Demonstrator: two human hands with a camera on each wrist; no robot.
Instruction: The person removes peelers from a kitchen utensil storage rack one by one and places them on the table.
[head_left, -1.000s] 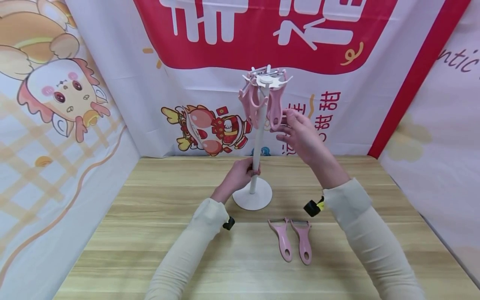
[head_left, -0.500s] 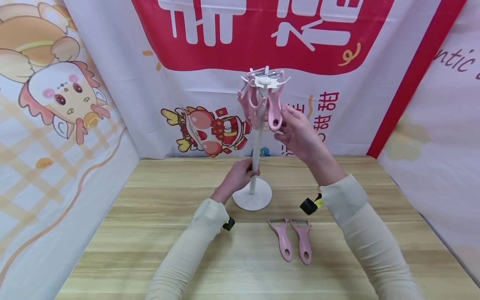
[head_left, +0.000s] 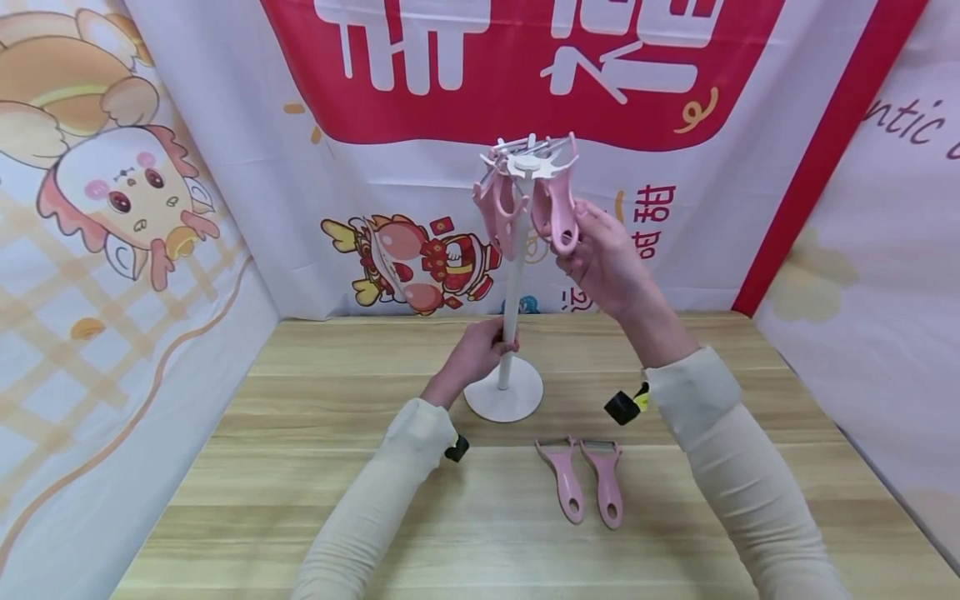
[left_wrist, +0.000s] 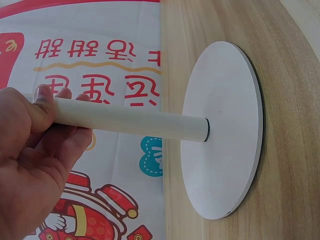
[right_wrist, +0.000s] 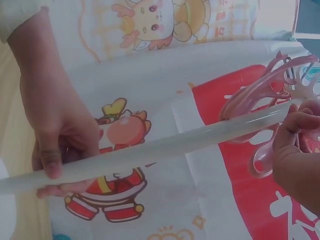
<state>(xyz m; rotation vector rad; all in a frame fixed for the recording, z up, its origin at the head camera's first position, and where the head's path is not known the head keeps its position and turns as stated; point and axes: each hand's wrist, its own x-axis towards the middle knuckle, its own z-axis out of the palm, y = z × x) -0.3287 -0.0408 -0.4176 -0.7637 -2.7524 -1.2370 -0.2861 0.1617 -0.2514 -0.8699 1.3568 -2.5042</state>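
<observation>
A white stand has a pole (head_left: 513, 292), a round base (head_left: 495, 408) and a hooked top (head_left: 528, 164). My left hand (head_left: 474, 352) grips the pole low down; in the left wrist view its thumb and fingers (left_wrist: 75, 145) curl round it. Several pink peelers (head_left: 501, 218) hang from the hooks. At the right of the top, my right hand (head_left: 613, 265) pinches the lower handle of one pink peeler (head_left: 562, 208), whose head is up at the hooks. Whether it sits on a hook cannot be made out. The right wrist view partly cuts off this hand (right_wrist: 297, 160).
Two pink peelers, a left one (head_left: 565, 483) and a right one (head_left: 606, 487), lie side by side on the wooden table (head_left: 300, 467), in front of the base. A printed cloth (head_left: 300, 233) hangs behind, with more cloth (head_left: 112, 375) at the sides.
My right hand has closed on a hanging peeler's handle. That handle has swung right, showing another peeler behind it. The left hand, the base and the peelers on the table stay put.
</observation>
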